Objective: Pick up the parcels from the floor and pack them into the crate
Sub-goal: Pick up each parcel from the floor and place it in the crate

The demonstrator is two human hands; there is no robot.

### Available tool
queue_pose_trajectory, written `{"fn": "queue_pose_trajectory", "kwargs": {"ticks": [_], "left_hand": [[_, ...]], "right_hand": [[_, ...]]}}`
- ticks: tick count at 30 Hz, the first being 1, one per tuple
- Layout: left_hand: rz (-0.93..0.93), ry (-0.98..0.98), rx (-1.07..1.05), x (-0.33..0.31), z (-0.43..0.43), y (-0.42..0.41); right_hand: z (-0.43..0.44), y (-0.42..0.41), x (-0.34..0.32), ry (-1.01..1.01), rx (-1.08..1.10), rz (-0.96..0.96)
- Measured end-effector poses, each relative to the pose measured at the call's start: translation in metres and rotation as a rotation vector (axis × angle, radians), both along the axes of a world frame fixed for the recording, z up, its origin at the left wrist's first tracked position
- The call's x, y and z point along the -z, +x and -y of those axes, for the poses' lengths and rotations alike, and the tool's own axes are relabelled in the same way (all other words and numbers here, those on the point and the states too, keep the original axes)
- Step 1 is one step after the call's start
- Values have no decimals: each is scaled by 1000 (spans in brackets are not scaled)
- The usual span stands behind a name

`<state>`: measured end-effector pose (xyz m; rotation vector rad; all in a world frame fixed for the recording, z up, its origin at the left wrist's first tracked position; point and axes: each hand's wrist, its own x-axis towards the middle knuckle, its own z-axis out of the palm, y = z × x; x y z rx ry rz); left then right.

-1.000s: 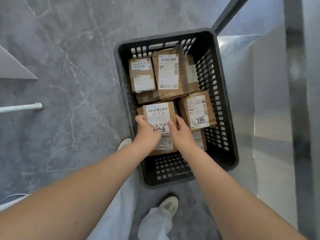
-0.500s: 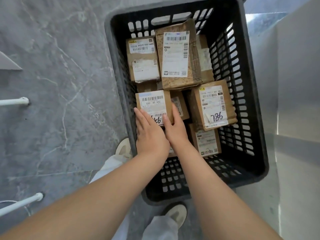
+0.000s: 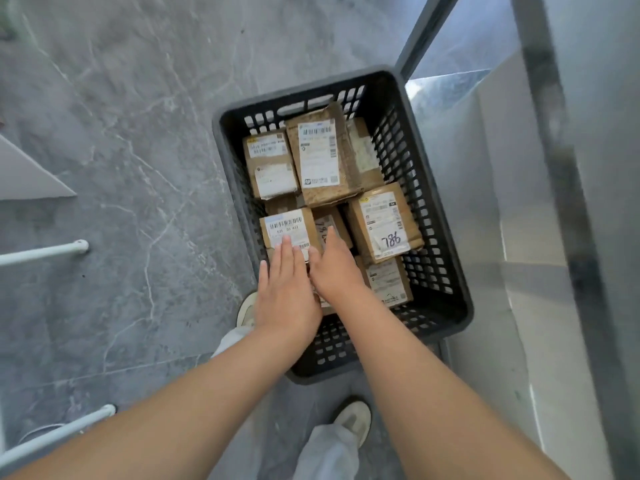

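A black slotted crate [image 3: 446,271] stands on the grey floor and holds several brown cardboard parcels with white labels. A small parcel [image 3: 285,226] lies at the crate's left side. My left hand [image 3: 287,289] hovers flat over its near end, fingers straight. Beside it my right hand [image 3: 334,268] is also flat, fingers stretched over a narrow parcel [image 3: 329,221] in the middle. To the right lies a parcel marked 786 [image 3: 384,221]. A larger parcel [image 3: 320,157] lies on top at the back.
My two shoes [image 3: 353,420] stand close to the crate's near edge. White tube legs [image 3: 45,252] reach in from the left. A pale wall and a metal frame [image 3: 561,202] rise right of the crate. Grey marbled floor [image 3: 121,116] spreads to the left.
My hands let go of the small parcel, which now lies in the crate's left side. Both hands have flattened and drawn back slightly. The camera has pulled farther from the crate.
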<state>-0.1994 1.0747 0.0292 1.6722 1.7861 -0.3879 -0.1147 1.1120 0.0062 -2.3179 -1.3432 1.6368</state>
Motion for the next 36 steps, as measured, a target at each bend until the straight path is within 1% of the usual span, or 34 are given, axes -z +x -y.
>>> {"fn": "queue_pose_trajectory", "kwargs": {"ticks": [2,5,9,11,14,16,18,20,23,25,27,30,33,36], "left_hand": [[11,69,64,-46,-18,-1],[41,196,147,-119,-51,8],[64,361,283,-202,-91,17],[69,450,330,-240,-107,21],[64,562,349,-301,-115,34],[74,617,363,-340,-102,45],[85,671,421,-375,-74,54],[122,725,484,-404,-34,64],[260,765,556,-444,58,74],[346,734,636,-463,140,79],[393,680,788,-475,226,88],[457,660,1004,-496,348,127],[592,673,1236,-535,467,177],[730,680,1449,-578,588,204]], "right_hand": [[-2,5,-49,142,-5,16],[-21,12,-121,362,71,80],[-52,24,-221,567,102,142],[-61,31,-270,662,95,230],[-59,40,-336,757,148,464],[-43,46,-374,808,194,581],[-9,54,-410,853,229,625],[40,63,-440,898,268,616],[152,77,-476,924,385,611],[251,83,-488,867,499,664],[359,85,-497,758,613,719],[513,104,-521,640,770,848],[650,129,-575,596,993,1035],[770,130,-629,565,1179,1195]]}}
